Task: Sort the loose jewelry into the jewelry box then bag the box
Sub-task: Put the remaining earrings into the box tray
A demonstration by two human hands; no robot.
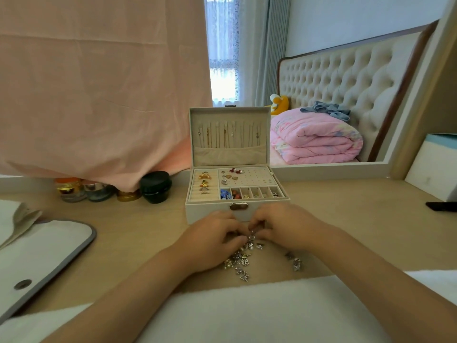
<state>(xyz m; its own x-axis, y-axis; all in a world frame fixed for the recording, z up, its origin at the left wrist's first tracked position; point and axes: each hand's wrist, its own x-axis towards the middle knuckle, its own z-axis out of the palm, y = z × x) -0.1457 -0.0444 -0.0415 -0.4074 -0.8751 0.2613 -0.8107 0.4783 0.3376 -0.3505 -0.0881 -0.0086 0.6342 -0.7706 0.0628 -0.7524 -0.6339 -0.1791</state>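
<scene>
Silver charm [251, 231], a small one, was pinched between the curled fingertips of the left hand [215, 235] and right hand [284, 224], at the far end of the loose silver jewelry heap [241, 262] near the wooden desk's [138, 233] front edge. The open white jewelry box [205, 212] stood just behind the hands.
</scene>
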